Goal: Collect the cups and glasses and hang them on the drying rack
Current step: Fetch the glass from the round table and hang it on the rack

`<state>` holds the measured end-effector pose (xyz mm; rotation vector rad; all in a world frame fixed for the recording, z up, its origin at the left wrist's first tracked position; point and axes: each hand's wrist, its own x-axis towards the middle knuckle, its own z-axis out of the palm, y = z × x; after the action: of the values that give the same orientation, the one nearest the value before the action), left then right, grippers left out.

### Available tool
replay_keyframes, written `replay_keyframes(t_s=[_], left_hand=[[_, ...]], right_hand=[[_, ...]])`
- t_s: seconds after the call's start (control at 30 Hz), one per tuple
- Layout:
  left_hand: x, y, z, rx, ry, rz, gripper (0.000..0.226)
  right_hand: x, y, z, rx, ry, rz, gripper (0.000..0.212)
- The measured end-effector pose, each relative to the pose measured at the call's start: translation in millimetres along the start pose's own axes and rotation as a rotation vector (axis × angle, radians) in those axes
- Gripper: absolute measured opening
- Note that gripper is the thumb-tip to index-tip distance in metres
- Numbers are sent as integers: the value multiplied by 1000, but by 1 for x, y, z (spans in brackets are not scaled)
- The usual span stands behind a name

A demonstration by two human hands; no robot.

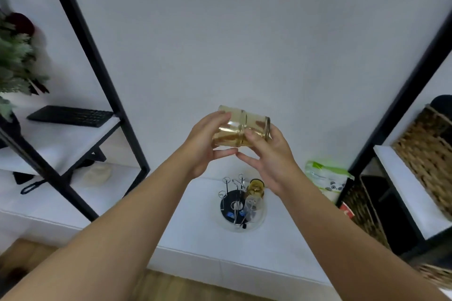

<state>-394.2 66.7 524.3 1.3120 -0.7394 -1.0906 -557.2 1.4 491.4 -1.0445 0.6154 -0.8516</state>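
Note:
Two amber glasses [241, 127], nested one in the other and lying sideways, are held up in front of the white wall. My left hand [208, 144] grips the left glass and my right hand [266, 154] grips the right one. Below them on the white counter stands the drying rack [228, 203], a round black base with wire prongs. An amber glass [255, 188] and a clear glass [253, 205] hang upside down on its right-hand prongs. Several prongs on the left are bare.
A black-framed shelf [97, 76] at left carries a keyboard [71, 116] and a green plant [14, 63]. At right are a black frame post [401, 105], wicker baskets [425, 154] and a green-and-white packet [327, 178]. The counter's front edge [220, 261] meets wood flooring.

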Motion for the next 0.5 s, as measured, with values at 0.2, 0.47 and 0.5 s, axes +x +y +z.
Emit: replay_keyframes(t_s=[0.2,0.47,0.5], left_hand=[[33,-36,-57,275,-220,-65,46],[55,-111,-82,416,-242,44,59],[58,-126,-83,442,-234,54,64]], right_hand=[[12,22,12,-163,205,-51,49],[23,79,0,-465,340,-128,87],[26,89,-6,-504,346,-133,87]])
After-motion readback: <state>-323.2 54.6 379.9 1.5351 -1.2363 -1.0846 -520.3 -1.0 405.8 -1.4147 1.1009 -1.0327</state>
